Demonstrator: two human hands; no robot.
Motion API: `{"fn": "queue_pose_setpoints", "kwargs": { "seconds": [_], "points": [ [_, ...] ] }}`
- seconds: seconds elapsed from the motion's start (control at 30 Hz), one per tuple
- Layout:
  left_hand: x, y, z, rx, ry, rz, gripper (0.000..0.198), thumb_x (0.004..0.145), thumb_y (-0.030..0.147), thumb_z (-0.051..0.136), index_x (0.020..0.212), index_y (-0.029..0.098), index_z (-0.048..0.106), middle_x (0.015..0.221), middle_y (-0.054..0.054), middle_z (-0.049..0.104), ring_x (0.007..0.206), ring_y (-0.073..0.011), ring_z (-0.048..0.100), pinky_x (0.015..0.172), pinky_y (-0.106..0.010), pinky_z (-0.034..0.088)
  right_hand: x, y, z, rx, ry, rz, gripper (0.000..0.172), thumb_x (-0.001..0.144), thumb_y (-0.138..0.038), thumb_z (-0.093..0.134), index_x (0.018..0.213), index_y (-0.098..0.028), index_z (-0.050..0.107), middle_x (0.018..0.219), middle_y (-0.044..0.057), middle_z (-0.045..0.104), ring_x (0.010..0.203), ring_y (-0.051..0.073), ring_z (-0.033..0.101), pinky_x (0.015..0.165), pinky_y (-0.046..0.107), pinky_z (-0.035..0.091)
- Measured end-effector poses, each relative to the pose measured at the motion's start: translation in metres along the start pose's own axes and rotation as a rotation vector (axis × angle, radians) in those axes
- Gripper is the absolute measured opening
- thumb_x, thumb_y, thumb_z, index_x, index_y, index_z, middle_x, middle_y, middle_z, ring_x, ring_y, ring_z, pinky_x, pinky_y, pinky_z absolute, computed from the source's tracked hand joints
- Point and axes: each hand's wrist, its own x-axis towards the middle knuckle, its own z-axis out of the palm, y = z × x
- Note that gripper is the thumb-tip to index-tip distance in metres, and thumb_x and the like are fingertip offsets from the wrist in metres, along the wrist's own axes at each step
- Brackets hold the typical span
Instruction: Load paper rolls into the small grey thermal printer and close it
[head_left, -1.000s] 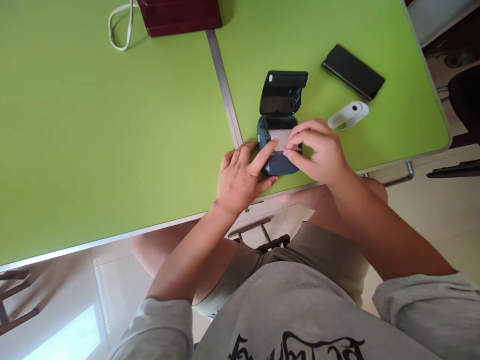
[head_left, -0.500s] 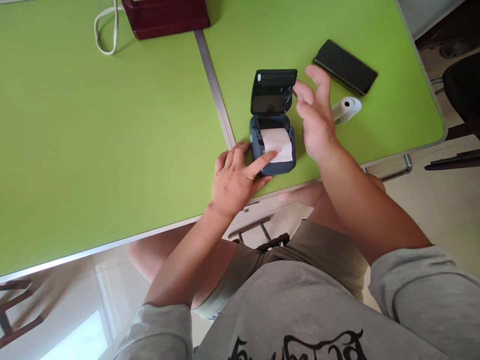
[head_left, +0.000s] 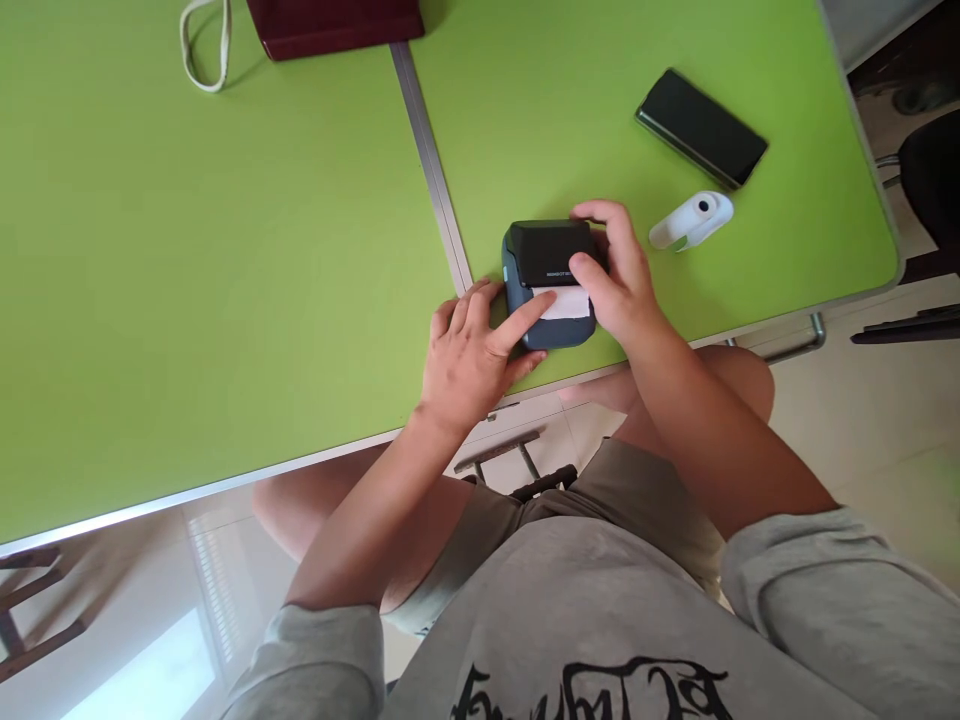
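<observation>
A small dark label printer (head_left: 512, 290) rests on the table near its front edge. Its black lid (head_left: 551, 248) is down, and a short strip of white paper (head_left: 568, 304) sticks out below the lid. My left hand (head_left: 466, 358) holds the printer's left side and front, with one fingertip pressing the paper strip. On the right, my right hand (head_left: 621, 268) grips the lid: the thumb lies on its top near the front, the fingers wrap round its right side and back corner. The paper roll inside is hidden under the lid.
Right of the printer lie a white curved object (head_left: 686, 222) with a dark round hole and, behind it, a black phone (head_left: 703, 128). A maroon box-like object (head_left: 337, 25) with a white cord (head_left: 225, 45) stands at the back left. A metal strip (head_left: 431, 160) divides the green table (head_left: 225, 280).
The printer's lid, raised before, is now down over the paper roll. My right hand has moved down and left onto the lid. My left hand has stayed in place.
</observation>
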Motion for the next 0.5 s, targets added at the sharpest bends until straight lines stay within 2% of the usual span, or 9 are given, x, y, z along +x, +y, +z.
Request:
{"fn": "queue_pose_setpoints", "kwargs": {
  "seconds": [0.17, 0.3, 0.37, 0.5],
  "points": [
    [0.002, 0.000, 0.001, 0.014, 0.008, -0.009, 0.082, 0.096, 0.058, 0.068, 0.166, 0.028, 0.037, 0.151, -0.019, 0.058, 0.144, -0.0356, 0.053, 0.113, -0.048, 0.043, 0.002, 0.001, -0.001, 0.094, 0.014, -0.022, 0.058, 0.091, -0.067, 0.062, 0.134, -0.029, 0.050, 0.136, 0.010, 0.062, 0.119, 0.028, 0.065, 0.108, 0.051, 0.052],
    [0.003, 0.001, 0.001, 0.006, 0.001, -0.027, 0.080, 0.096, 0.057, 0.068, 0.165, 0.029, 0.038, 0.151, -0.018, 0.059, 0.143, -0.0361, 0.054, 0.113, -0.048, 0.042, 0.002, 0.002, -0.003, 0.054, -0.019, -0.009, 0.064, 0.090, -0.071, 0.061, 0.137, -0.029, 0.049, 0.138, 0.009, 0.062, 0.123, 0.029, 0.063, 0.112, 0.054, 0.050],
    [0.003, 0.001, 0.000, -0.004, -0.003, -0.032, 0.079, 0.096, 0.057, 0.067, 0.165, 0.029, 0.039, 0.151, -0.017, 0.058, 0.143, -0.0359, 0.054, 0.114, -0.048, 0.041, 0.005, -0.001, -0.008, 0.045, -0.082, 0.023, 0.066, 0.090, -0.071, 0.061, 0.140, -0.030, 0.048, 0.145, 0.009, 0.059, 0.130, 0.030, 0.060, 0.118, 0.055, 0.047],
    [0.004, 0.002, 0.000, -0.014, -0.013, -0.043, 0.080, 0.095, 0.055, 0.070, 0.164, 0.028, 0.040, 0.152, -0.017, 0.058, 0.143, -0.0358, 0.054, 0.115, -0.048, 0.041, 0.016, -0.013, -0.022, 0.095, -0.320, 0.167, 0.069, 0.088, -0.063, 0.067, 0.145, -0.030, 0.047, 0.152, 0.006, 0.056, 0.139, 0.032, 0.055, 0.124, 0.060, 0.041]
  ]
}}
